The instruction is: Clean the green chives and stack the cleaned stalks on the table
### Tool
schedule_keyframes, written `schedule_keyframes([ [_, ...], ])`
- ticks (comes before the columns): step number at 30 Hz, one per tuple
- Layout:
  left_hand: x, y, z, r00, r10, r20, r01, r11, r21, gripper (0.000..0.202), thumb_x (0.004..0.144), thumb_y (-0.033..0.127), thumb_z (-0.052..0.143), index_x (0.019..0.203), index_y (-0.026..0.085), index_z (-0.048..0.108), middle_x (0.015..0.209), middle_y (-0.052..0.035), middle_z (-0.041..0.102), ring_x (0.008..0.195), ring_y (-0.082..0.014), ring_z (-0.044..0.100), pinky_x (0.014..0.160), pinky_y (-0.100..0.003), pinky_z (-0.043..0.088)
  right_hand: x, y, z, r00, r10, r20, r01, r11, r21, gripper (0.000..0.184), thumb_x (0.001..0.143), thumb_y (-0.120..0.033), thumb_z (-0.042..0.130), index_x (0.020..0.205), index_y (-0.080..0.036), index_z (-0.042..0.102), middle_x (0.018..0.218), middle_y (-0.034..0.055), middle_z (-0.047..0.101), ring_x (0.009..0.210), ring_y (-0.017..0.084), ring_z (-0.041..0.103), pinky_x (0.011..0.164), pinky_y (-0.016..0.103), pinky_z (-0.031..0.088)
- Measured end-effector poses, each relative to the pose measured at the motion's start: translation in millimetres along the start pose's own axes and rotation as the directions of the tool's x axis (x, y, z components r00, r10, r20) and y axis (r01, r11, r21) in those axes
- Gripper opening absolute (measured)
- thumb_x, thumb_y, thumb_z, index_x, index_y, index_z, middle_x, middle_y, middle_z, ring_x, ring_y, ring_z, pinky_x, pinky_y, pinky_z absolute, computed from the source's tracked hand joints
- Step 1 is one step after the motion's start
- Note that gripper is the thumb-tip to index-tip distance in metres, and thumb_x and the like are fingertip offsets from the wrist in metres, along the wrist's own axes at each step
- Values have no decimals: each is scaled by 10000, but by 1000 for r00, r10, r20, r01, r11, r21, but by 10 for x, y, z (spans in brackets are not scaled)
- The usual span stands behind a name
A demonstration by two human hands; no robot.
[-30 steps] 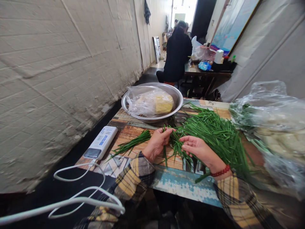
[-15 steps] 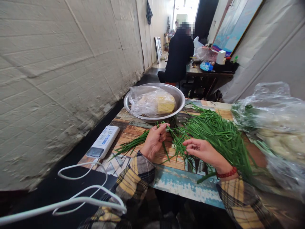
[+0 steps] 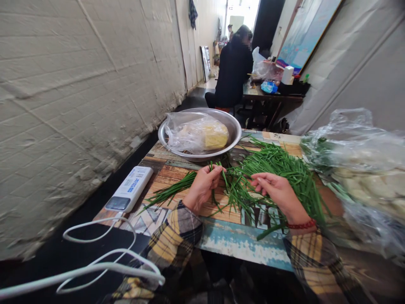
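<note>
My left hand (image 3: 205,185) is closed in a pinch on a few green chives, whose thin stalks stick out above and below the fingers. To its right, my right hand (image 3: 276,195) hovers over the edge of a loose heap of chives (image 3: 278,162). Its fingers are loosely curled and a little apart, with nothing visible between them. Left of my left hand lies a more orderly bunch of chives (image 3: 172,188) with the stalks side by side. Some stray chives lie on the table between and below the hands.
A metal bowl (image 3: 236,139) holding a plastic-wrapped yellowish lump (image 3: 215,134) stands behind my hands. On the left is a white device (image 3: 134,183) with a white cable (image 3: 126,270). Clear plastic bags (image 3: 357,139) of pale food sit at right. A person (image 3: 232,71) sits beyond, at another table.
My right hand has moved up and right, away from my left hand. My left hand still pinches chives in nearly the same place. The whole view has shifted slightly.
</note>
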State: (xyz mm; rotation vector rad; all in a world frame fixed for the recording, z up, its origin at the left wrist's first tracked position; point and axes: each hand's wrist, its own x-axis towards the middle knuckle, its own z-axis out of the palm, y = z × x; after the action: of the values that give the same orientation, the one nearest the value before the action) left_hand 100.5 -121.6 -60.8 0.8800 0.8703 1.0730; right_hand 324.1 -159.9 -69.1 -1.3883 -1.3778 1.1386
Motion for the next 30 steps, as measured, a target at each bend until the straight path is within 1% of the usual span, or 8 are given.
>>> schedule_keyframes([
  [4, 28, -70, 15, 997, 67, -28, -56, 956, 286, 280, 654, 368, 721, 614, 112, 614, 534, 25, 473, 482, -54, 359, 459, -196, 245, 39, 12, -170, 968, -45, -247, 34, 998, -49, 369, 788, -491, 570, 960, -175, 652, 756, 53, 670, 585, 128, 544, 488, 237, 398],
  [6, 50, -101, 5, 991, 126, -50, -99, 926, 365, 274, 638, 353, 725, 575, 117, 601, 555, 16, 498, 525, -71, 393, 487, -200, 268, 59, 54, -208, 956, -83, -283, 52, 992, -113, 378, 800, -493, 551, 971, -170, 650, 757, 54, 668, 580, 134, 543, 517, 251, 415],
  [9, 61, -103, -9, 977, 187, -103, -132, 908, 396, 269, 631, 344, 727, 564, 126, 584, 546, 28, 481, 524, -69, 378, 483, -197, 253, 78, 137, -200, 959, -147, -240, 68, 949, -307, 352, 835, -467, 505, 968, -180, 659, 780, 60, 683, 622, 165, 585, 590, 289, 451],
  [11, 51, -80, -7, 976, 182, -123, -131, 931, 341, 263, 652, 355, 712, 605, 133, 580, 562, 30, 486, 506, -60, 364, 467, -192, 244, 73, 180, -170, 959, -221, -179, 106, 862, -496, 306, 861, -414, 476, 944, -194, 672, 838, 67, 694, 709, 192, 617, 662, 312, 460],
  [14, 33, -45, 5, 993, 64, -102, -47, 986, 160, 271, 693, 384, 677, 665, 149, 546, 564, 42, 463, 451, -45, 321, 424, -187, 209, 48, 209, -133, 947, -314, -64, 161, 639, -753, 257, 882, -316, 453, 922, -205, 681, 903, 72, 683, 841, 212, 614, 749, 318, 439],
  [18, 21, -32, 15, 999, -14, -34, 15, 999, 36, 253, 727, 374, 641, 681, 149, 536, 598, 29, 472, 464, -52, 389, 422, -182, 257, 33, 228, -135, 946, -324, 6, 143, 402, -904, 210, 865, -267, 498, 963, -203, 672, 912, 76, 651, 903, 222, 576, 787, 313, 410],
  [24, -16, -15, 36, 995, -6, 95, 13, 997, -74, 222, 781, 336, 594, 686, 145, 531, 661, -2, 530, 540, -80, 493, 525, -212, 389, 82, 268, -123, 944, -328, -33, 74, 308, -948, 198, 848, -257, 539, 1000, -200, 653, 910, 79, 628, 876, 225, 558, 753, 315, 397],
  [30, -28, -7, 64, 996, -11, 92, 22, 993, -120, 206, 767, 307, 617, 679, 144, 525, 641, -2, 536, 520, -84, 500, 524, -220, 405, 100, 227, -67, 941, -329, -75, 21, 277, -961, 152, 842, -215, 507, 870, -191, 654, 853, 85, 623, 832, 223, 554, 710, 317, 385],
])
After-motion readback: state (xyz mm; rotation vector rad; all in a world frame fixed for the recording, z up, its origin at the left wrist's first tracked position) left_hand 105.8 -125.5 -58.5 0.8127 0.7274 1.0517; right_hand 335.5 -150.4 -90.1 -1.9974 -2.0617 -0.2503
